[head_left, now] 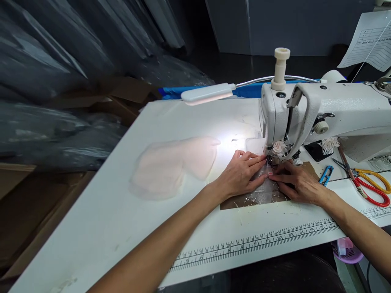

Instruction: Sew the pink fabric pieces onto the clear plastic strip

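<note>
Lying open on sheer fabric (265, 194) near the table's front edge (259, 254), the left hand (242, 173) faces the right hand (298, 184), whose grip is unclear.

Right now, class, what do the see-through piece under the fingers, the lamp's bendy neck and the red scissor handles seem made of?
See-through piece: perhaps plastic film or sheer fabric; brown shows through, with bright glints.
Lamp's neck: probably metal, shiny, ridged.
Red scissor handles: likely plastic, smooth and brightly coloured.
</note>
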`<control>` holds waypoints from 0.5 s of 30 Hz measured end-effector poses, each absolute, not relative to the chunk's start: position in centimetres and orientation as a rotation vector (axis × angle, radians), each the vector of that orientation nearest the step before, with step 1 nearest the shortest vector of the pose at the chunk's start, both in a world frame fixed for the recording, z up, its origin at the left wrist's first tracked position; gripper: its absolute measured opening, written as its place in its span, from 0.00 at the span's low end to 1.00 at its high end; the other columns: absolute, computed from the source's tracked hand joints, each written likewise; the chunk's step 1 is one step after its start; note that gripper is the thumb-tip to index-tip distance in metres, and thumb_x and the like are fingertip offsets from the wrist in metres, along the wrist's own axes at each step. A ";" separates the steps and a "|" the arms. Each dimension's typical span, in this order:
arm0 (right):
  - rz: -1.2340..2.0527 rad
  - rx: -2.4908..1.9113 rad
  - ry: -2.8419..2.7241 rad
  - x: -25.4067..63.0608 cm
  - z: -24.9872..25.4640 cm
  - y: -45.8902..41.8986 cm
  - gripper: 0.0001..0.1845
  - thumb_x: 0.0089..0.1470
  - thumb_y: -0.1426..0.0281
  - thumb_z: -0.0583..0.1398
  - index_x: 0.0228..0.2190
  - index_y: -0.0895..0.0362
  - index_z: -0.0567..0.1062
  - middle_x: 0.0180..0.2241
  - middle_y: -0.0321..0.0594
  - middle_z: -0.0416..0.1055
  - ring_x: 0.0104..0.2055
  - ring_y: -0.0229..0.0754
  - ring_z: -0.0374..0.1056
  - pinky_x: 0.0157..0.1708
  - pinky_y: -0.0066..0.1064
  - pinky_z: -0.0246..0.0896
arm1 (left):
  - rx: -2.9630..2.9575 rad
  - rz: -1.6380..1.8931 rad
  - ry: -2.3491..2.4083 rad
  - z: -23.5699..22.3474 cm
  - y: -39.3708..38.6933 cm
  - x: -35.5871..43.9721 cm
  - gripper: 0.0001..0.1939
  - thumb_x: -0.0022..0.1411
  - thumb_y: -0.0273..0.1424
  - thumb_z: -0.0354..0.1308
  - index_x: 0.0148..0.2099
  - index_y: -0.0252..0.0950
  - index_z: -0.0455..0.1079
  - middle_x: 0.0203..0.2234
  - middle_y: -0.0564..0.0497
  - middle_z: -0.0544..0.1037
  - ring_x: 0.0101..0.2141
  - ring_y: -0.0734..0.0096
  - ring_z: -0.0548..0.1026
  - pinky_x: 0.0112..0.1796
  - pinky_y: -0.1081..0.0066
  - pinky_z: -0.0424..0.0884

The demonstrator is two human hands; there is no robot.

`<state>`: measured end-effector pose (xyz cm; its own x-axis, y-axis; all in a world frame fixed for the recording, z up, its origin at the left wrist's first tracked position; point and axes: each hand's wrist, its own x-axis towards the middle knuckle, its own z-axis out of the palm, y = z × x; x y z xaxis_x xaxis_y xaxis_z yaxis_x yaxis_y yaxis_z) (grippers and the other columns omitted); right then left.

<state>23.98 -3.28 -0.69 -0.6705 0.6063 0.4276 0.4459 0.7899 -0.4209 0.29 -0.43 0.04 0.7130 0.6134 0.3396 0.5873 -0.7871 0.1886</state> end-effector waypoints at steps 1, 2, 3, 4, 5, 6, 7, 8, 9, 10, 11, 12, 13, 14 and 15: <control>0.376 -0.778 -2.414 24.0 -0.7 -3.3 0.16 0.62 0.72 0.54 0.46 0.58 0.79 0.42 0.50 0.71 0.45 0.48 0.68 0.46 0.50 0.71 | 2.852 0.593 1.000 0.0 -0.4 0.3 0.20 0.70 0.40 0.47 0.54 0.36 0.72 0.49 0.41 0.79 0.46 0.51 0.74 0.42 0.53 0.63; 0.373 -0.778 -2.411 24.0 -0.7 -3.3 0.16 0.62 0.73 0.54 0.45 0.59 0.79 0.42 0.50 0.71 0.45 0.49 0.68 0.46 0.50 0.71 | 2.859 0.586 1.003 0.0 -0.4 0.3 0.20 0.70 0.40 0.47 0.54 0.36 0.72 0.50 0.41 0.79 0.46 0.51 0.74 0.43 0.53 0.63; 0.370 -0.776 -2.411 24.0 -0.7 -3.2 0.16 0.62 0.73 0.54 0.45 0.59 0.79 0.42 0.50 0.71 0.45 0.49 0.68 0.46 0.50 0.71 | 2.869 0.579 1.005 -0.1 -0.5 0.3 0.19 0.70 0.39 0.47 0.54 0.36 0.72 0.50 0.41 0.78 0.46 0.51 0.74 0.43 0.53 0.63; 0.366 -0.774 -2.414 24.0 -0.7 -3.2 0.16 0.62 0.74 0.54 0.45 0.58 0.79 0.42 0.50 0.71 0.46 0.48 0.68 0.46 0.50 0.71 | 2.885 0.577 1.008 -0.1 -0.5 0.3 0.19 0.70 0.39 0.47 0.54 0.36 0.72 0.51 0.41 0.78 0.46 0.51 0.74 0.43 0.53 0.63; 0.363 -0.772 -2.419 24.0 -0.7 -3.2 0.16 0.62 0.74 0.54 0.46 0.57 0.79 0.42 0.49 0.71 0.46 0.48 0.67 0.46 0.49 0.71 | 2.908 0.581 1.008 -0.1 -0.6 0.3 0.19 0.70 0.39 0.47 0.54 0.36 0.72 0.51 0.40 0.78 0.47 0.51 0.74 0.43 0.53 0.63; 0.359 -0.768 -2.425 24.1 -0.7 -3.2 0.16 0.61 0.74 0.54 0.46 0.57 0.79 0.42 0.48 0.71 0.46 0.48 0.67 0.46 0.49 0.71 | 2.939 0.596 1.004 -0.1 -0.6 0.4 0.19 0.71 0.38 0.47 0.54 0.35 0.72 0.51 0.39 0.78 0.46 0.51 0.74 0.44 0.53 0.63; 0.354 -0.766 -2.431 24.1 -0.7 -3.2 0.16 0.61 0.74 0.54 0.46 0.56 0.78 0.43 0.48 0.71 0.46 0.48 0.67 0.47 0.49 0.71 | 2.975 0.618 0.996 0.0 -0.7 0.4 0.19 0.71 0.38 0.46 0.54 0.33 0.71 0.51 0.38 0.77 0.46 0.52 0.74 0.44 0.53 0.63; 0.349 -0.765 -2.437 24.2 -0.7 -3.2 0.17 0.61 0.74 0.54 0.47 0.57 0.78 0.43 0.48 0.71 0.47 0.48 0.67 0.47 0.48 0.71 | 3.014 0.649 0.986 0.0 -0.7 0.5 0.19 0.71 0.37 0.46 0.53 0.32 0.71 0.50 0.37 0.77 0.45 0.52 0.74 0.43 0.53 0.64; 0.346 -0.765 -2.440 24.2 -0.7 -3.1 0.16 0.61 0.74 0.54 0.47 0.57 0.78 0.43 0.48 0.71 0.47 0.48 0.67 0.47 0.48 0.71 | 3.052 0.692 0.975 0.0 -0.8 0.5 0.19 0.71 0.37 0.47 0.52 0.30 0.71 0.49 0.36 0.78 0.45 0.53 0.74 0.43 0.53 0.64; 0.341 -0.767 -2.442 24.2 -0.7 -3.1 0.16 0.61 0.74 0.54 0.47 0.58 0.78 0.43 0.49 0.71 0.47 0.48 0.67 0.47 0.49 0.71 | 3.085 0.746 0.956 -0.1 -0.8 0.6 0.18 0.71 0.36 0.48 0.51 0.29 0.71 0.47 0.36 0.78 0.43 0.54 0.75 0.42 0.54 0.65; 0.335 -0.767 -2.443 24.2 -0.7 -3.1 0.16 0.61 0.73 0.54 0.47 0.58 0.78 0.43 0.49 0.71 0.47 0.49 0.67 0.47 0.49 0.71 | 3.112 0.804 0.922 -0.1 -0.8 0.7 0.16 0.70 0.34 0.49 0.48 0.29 0.72 0.44 0.37 0.79 0.41 0.57 0.75 0.41 0.56 0.67; 0.328 -0.767 -2.444 24.3 -0.8 -3.1 0.16 0.61 0.73 0.54 0.47 0.58 0.78 0.43 0.49 0.71 0.47 0.49 0.67 0.46 0.49 0.71 | 3.132 0.856 0.870 -0.2 -0.8 0.8 0.13 0.70 0.32 0.50 0.45 0.29 0.73 0.41 0.40 0.80 0.38 0.61 0.75 0.40 0.59 0.68; 0.323 -0.767 -2.446 24.2 -0.8 -3.1 0.16 0.61 0.73 0.54 0.46 0.58 0.78 0.43 0.49 0.71 0.46 0.49 0.67 0.46 0.49 0.71 | 3.146 0.899 0.807 -0.3 -0.8 0.9 0.11 0.70 0.30 0.50 0.42 0.31 0.73 0.39 0.43 0.81 0.35 0.64 0.75 0.39 0.62 0.68; 0.318 -0.767 -2.448 24.2 -0.8 -3.1 0.16 0.61 0.74 0.54 0.46 0.57 0.79 0.42 0.49 0.71 0.46 0.49 0.67 0.45 0.48 0.71 | 3.152 0.935 0.742 -0.4 -0.9 0.9 0.10 0.70 0.27 0.51 0.40 0.32 0.74 0.36 0.46 0.81 0.33 0.68 0.75 0.37 0.64 0.69; 0.316 -0.770 -2.451 24.2 -0.8 -3.1 0.16 0.61 0.74 0.54 0.46 0.57 0.79 0.42 0.49 0.71 0.45 0.48 0.67 0.44 0.48 0.71 | 3.148 0.962 0.687 -0.5 -0.9 1.0 0.10 0.69 0.26 0.51 0.38 0.33 0.74 0.35 0.48 0.81 0.32 0.70 0.74 0.36 0.66 0.70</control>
